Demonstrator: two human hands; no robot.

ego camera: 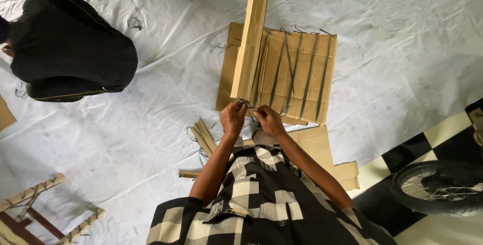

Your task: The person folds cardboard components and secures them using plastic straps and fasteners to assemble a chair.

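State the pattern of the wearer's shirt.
Black and cream checks on the shirt, seen in the head view.

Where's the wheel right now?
In the head view the spoked wheel is at the lower right edge, on the black-and-white checkered floor just off the white sheet, to the right of the right hand.

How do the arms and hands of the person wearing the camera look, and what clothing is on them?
Both forearms are bare down to the left hand and the right hand; no gloves, rings or watch can be seen. The short sleeves end near the elbows and belong to a shirt with large black and cream checks. Finer details on the fingers are too small to tell.
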